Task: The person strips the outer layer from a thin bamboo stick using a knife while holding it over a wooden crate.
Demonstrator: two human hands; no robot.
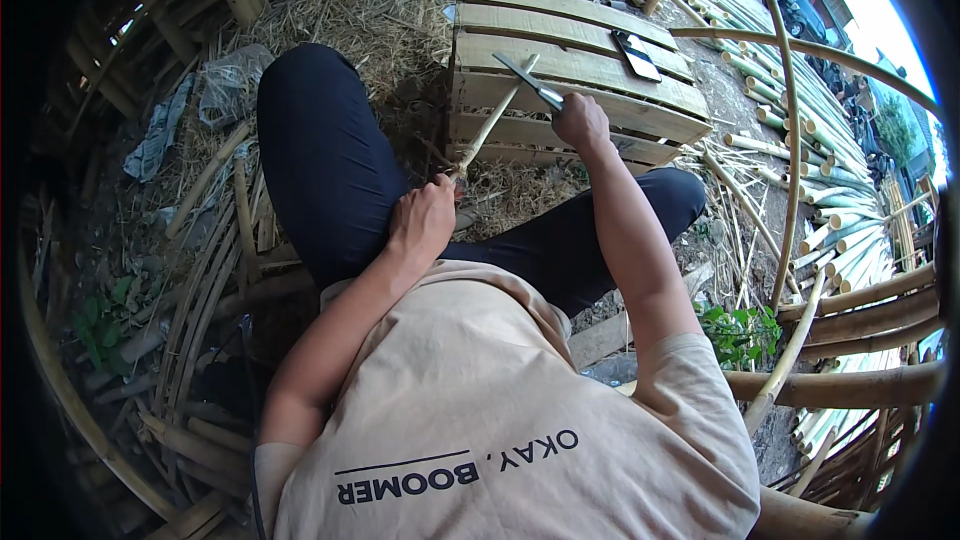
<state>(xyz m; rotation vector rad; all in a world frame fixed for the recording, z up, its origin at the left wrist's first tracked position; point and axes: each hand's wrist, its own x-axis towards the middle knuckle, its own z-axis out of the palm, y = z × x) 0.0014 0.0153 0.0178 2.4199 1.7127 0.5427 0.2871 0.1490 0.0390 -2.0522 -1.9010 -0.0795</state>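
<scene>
Here, left hand (425,218) gripping one bamboo stick (488,126), right hand (582,123) gripping one knife (545,93), one slatted crate (560,33)

Head fisheye, left of a worn pair, looked steeply down and forward. Beige cloth T-shirt (480,370) filled the near foreground; bare left hand (423,218) and bare right hand (582,124) sat at middle range, pale slatted wooden crate (525,26) beyond. Dark rim curved around the field.
</scene>
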